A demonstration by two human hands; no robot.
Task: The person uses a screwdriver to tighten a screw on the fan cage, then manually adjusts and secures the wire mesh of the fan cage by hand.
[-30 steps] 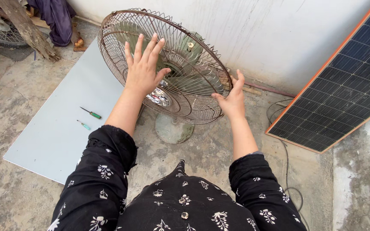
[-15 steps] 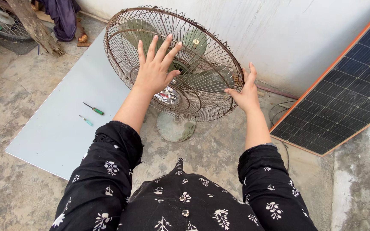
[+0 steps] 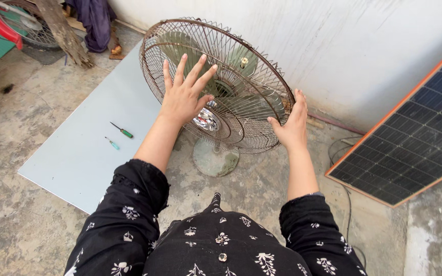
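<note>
A table fan with a rusty round wire grille [image 3: 251, 61] and pale green blades stands on a round base [image 3: 214, 159] on the concrete floor, close to a white wall. My left hand [image 3: 182, 96] lies flat on the front of the grille with its fingers spread. My right hand [image 3: 291, 122] holds the right rim of the grille, thumb hooked in front. Both arms wear black sleeves with white flowers.
A grey flat board [image 3: 83, 138] lies on the floor to the left, with two small green-handled screwdrivers [image 3: 121, 131] on it. A solar panel [image 3: 415, 138] leans at the right, a cable beside it. A bicycle wheel [image 3: 24, 25] and a wooden post stand at the far left.
The fan has come more upright and nearer in view. Both hands stayed on the grille; my right hand's thumb now hooks over the rim.
</note>
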